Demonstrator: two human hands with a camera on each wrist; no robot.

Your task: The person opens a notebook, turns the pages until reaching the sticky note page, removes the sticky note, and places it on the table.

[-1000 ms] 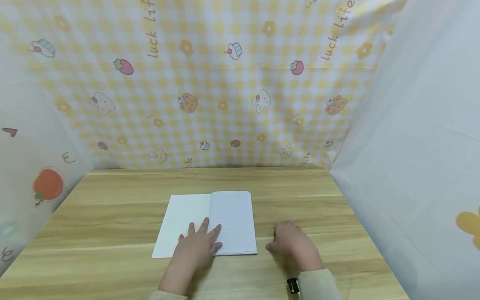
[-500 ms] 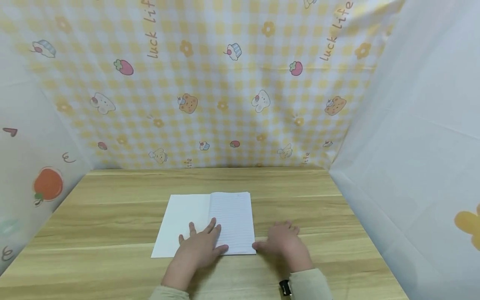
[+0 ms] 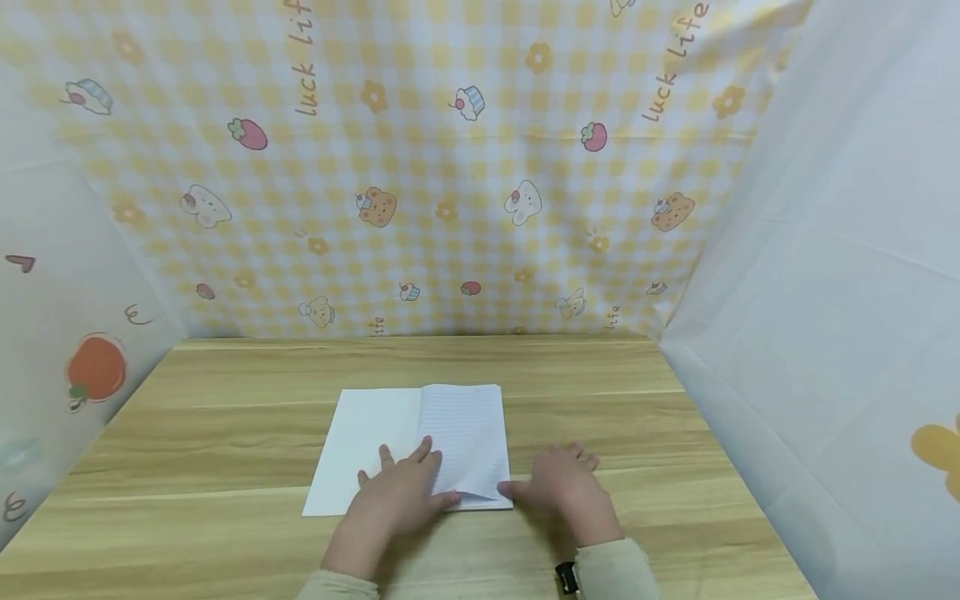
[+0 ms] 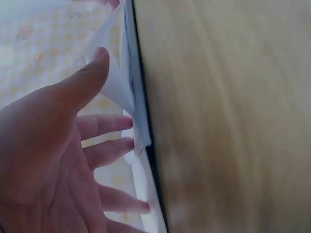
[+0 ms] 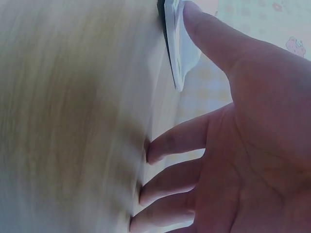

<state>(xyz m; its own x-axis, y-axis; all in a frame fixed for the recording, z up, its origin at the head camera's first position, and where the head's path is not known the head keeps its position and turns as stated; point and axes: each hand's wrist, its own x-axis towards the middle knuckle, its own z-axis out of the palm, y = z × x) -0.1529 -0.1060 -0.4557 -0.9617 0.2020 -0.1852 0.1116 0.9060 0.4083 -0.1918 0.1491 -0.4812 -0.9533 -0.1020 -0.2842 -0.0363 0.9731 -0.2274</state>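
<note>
An open notebook point(image 3: 375, 417) lies on the table, a blank page at the left and a lined page point(image 3: 471, 429) at the right. Spread over its spine, my left hand point(image 3: 393, 497) rests fingertips on the paper. Its thumb reaches the lower edge, where the lined page bows up off the sheets beneath. In the left wrist view that raised page point(image 4: 114, 80) stands beside the thumb. My right hand point(image 3: 558, 486) touches the lower right corner with its thumb point(image 5: 211, 26), while its other fingers point(image 5: 177, 141) rest on the table beyond the notebook.
The wood-grain table point(image 3: 240, 433) runs back to a yellow checked cloth point(image 3: 480, 242). White sheets hang at the left and at the right point(image 3: 817, 317). A small black item point(image 3: 567, 577) sits by the right sleeve cuff point(image 3: 617, 571).
My right hand has moved left, bringing its thumb onto the notebook's corner. My left thumb has stretched out to the right, and the lower edge of the lined page has bowed upward.
</note>
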